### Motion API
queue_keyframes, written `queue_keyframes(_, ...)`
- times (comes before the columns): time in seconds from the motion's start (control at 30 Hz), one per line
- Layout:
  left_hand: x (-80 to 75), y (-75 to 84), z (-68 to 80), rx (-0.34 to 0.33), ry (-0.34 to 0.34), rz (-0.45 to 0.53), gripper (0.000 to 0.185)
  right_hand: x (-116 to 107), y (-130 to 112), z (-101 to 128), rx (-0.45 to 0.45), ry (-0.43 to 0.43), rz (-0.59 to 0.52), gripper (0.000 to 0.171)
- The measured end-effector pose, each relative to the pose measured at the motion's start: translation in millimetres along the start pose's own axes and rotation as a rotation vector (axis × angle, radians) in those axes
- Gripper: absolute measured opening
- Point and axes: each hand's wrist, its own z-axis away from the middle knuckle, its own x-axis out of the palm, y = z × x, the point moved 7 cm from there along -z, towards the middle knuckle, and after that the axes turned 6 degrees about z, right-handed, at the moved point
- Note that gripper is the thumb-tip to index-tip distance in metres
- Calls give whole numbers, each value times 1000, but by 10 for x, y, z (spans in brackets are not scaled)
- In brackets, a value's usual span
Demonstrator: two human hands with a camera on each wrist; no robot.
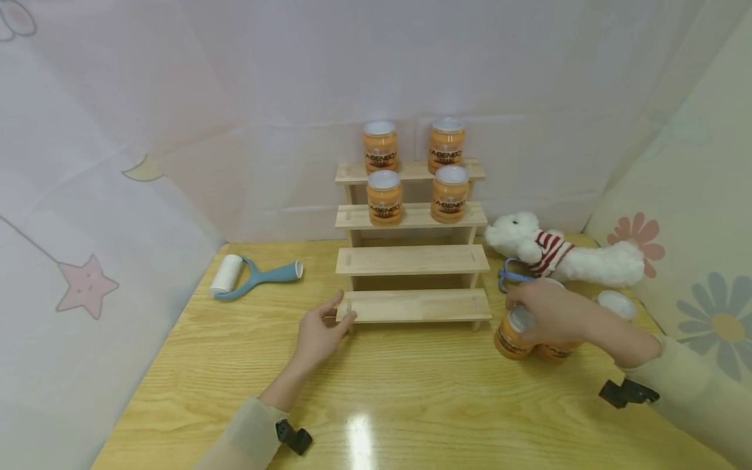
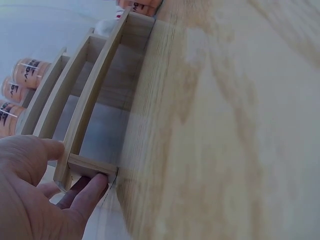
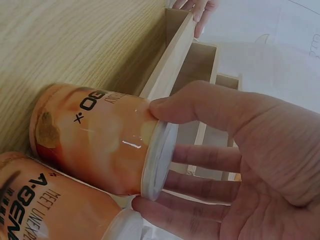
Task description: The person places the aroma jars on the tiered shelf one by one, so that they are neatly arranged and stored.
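A pale fabric backdrop printed with stars and flowers encloses a glossy light-wood table (image 1: 235, 365). From the head view, a stepped pine rack (image 1: 413, 260) stands at twelve o'clock with four orange cans on its upper tiers. The left hand (image 1: 320, 331), loosely open, touches the bottom step's left end at nine o'clock. The right hand (image 1: 552, 313) grips a round orange metal can with a silver lid (image 1: 512, 334) at three o'clock, by a fluffy white plush dog (image 1: 564, 254).

Left wrist view: the thumb and a finger of the left hand (image 2: 35, 195) press the smooth rack (image 2: 90, 95) corner.

Right wrist view: the right hand (image 3: 240, 165) curls thumb and fingers around the lid rim of the can (image 3: 95, 140), a second can touching it.
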Motion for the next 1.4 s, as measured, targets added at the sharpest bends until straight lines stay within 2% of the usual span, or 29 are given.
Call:
queue_keyframes(0.2, 12, -12, -8, -5, -5, 1, 62, -88, -10, -12, -35, 15, -54, 30)
queue_keyframes(0.43, -4, -25, 1, -17, 2, 8, 62, -327, -73, -134, -114, 64, -34, 31)
queue_keyframes(0.67, -13, -19, -15, 0, 5, 7, 62, -550, -189, -283, -118, -21, 2, 33)
queue_keyframes(0.83, -10, -24, -25, 2, 4, 4, 63, -728, -279, -377, -142, -18, 13, 27)
queue_keyframes(1.07, 9, -24, -18, -19, -12, 27, 63, -957, -360, -554, -156, 55, -18, 31)
queue_keyframes(1.4, 18, -46, -27, -23, -26, 36, 66, -1072, -528, -783, -209, 196, -28, 40)
